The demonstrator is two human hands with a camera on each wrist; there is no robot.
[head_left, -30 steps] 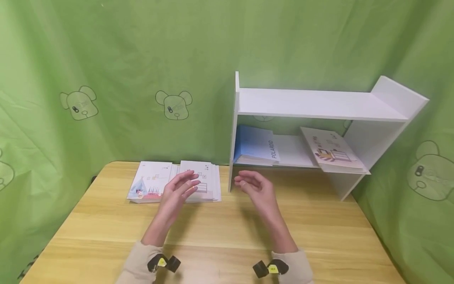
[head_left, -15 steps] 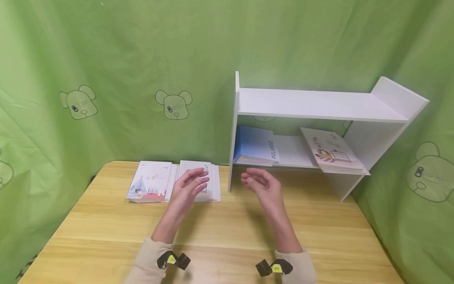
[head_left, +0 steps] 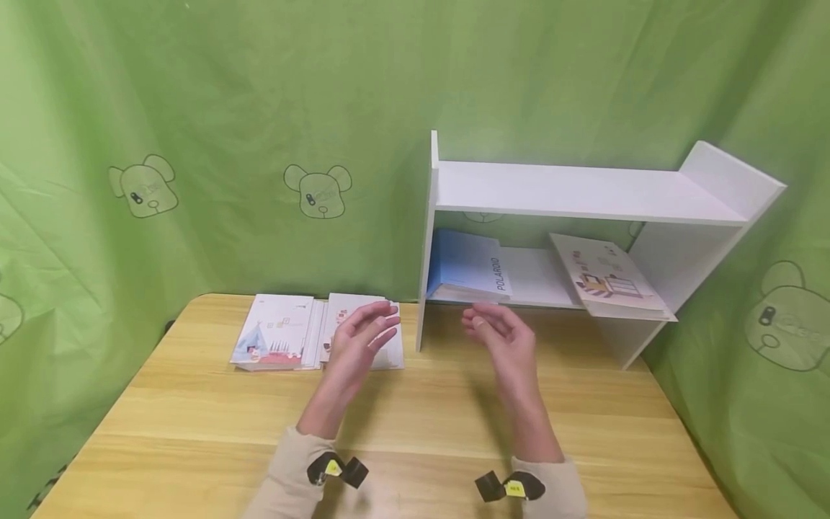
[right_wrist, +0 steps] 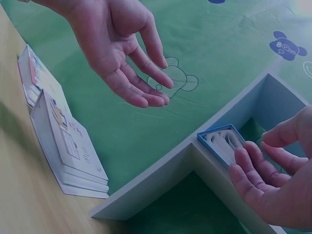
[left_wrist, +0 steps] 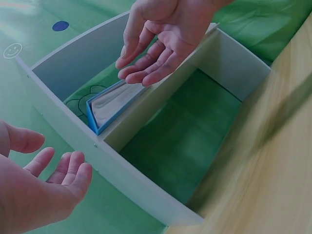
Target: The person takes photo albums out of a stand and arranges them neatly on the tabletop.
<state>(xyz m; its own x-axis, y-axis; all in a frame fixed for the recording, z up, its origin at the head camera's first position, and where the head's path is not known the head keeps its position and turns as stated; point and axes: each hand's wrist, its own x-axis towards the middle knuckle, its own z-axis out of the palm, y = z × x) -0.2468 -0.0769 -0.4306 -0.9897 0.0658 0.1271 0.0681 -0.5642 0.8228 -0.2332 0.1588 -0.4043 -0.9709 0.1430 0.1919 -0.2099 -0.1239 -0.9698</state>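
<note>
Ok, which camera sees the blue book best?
The head view: the blue book shows its wide side and lettering there. Both wrist views show mainly its page edges, partly behind the right hand.

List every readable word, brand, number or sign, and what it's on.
"POLAROID": blue book in the shelf unit.
Too small or blurred to read:
- print on the white book in the unit
- print on the tent-picture book
- yellow wrist tags
- marks on curtain bears
</note>
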